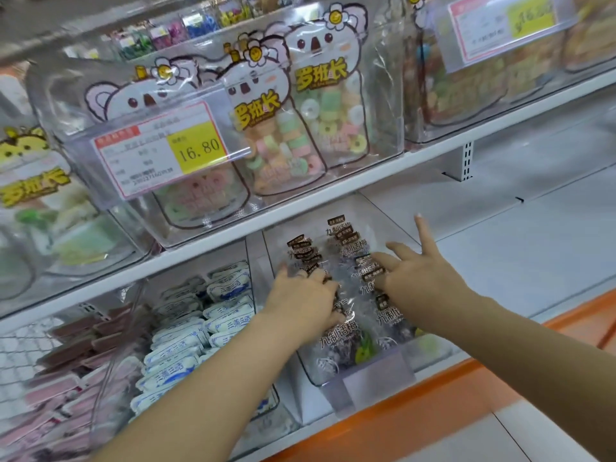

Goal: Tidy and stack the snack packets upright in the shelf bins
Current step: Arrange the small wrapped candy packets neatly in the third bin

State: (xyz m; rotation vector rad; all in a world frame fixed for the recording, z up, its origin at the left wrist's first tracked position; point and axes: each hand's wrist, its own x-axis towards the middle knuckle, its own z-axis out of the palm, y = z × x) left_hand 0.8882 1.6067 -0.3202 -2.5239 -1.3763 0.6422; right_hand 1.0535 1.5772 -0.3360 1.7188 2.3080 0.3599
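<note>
Clear snack packets (346, 345) with dark brown labels and dark fruit inside stand in two rows in a clear plastic bin (373, 378) on the lower shelf. My left hand (301, 303) rests on the left row, fingers curled over the packet tops. My right hand (413, 271) lies flat on the right row with fingers spread, its index finger pointing up past the bin's right wall. The packets lean back, overlapping one another.
Left of the bin sit white-and-blue packets (200, 325) and pink-brown packets (73, 361) in a wire basket. The upper shelf holds koala candy bags (320, 105) and a price tag (160, 148) reading 16.80. Bare white shelf (516, 245) extends to the right, with an orange edge (466, 391) in front.
</note>
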